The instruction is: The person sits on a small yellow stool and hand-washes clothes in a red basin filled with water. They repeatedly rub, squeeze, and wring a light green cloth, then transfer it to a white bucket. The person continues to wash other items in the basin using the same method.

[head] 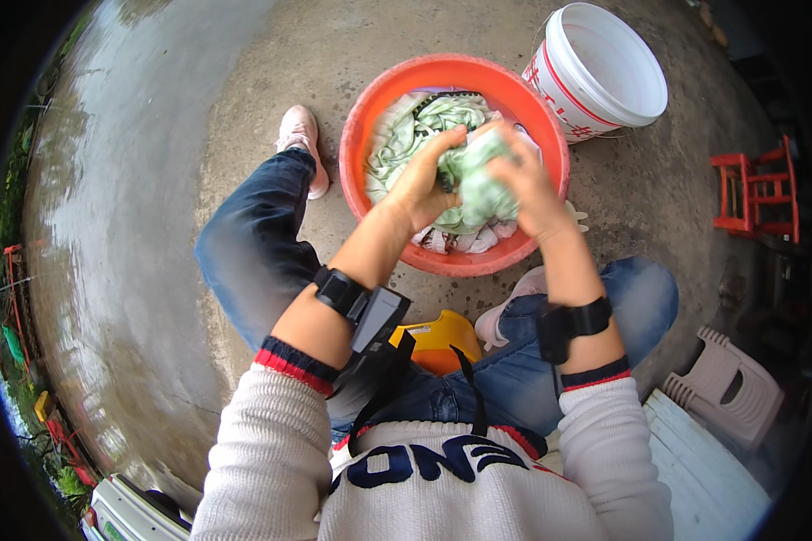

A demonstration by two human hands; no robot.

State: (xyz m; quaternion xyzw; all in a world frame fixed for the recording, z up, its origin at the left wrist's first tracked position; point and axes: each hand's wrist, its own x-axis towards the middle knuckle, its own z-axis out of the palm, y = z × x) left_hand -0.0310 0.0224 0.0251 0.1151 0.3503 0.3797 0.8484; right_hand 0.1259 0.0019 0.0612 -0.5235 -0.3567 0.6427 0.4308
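Note:
A round orange plastic basin [355, 145] stands on the concrete between my feet. Wet pale green and white cloth [396, 152] lies bunched in it, with a dark patterned trim near the top and pinkish fabric at the lower edge. Over the basin, my left hand [430, 179] is at the left side of a raised bunch of green-white cloth [486, 179], thumb up and palm towards it. My right hand [524, 176], blurred, has its fingers curled over the same bunch from the right. The basin's bottom is hidden by the cloth.
Beyond the basin, at the upper right, stands a white plastic bucket [558, 88] with red markings. A yellow-orange plastic object [453, 338] is between my legs. To the right are a red chair [751, 193], a beige plastic stool [734, 389] and a pale board [697, 453]. Wet ground [135, 169] spreads leftward.

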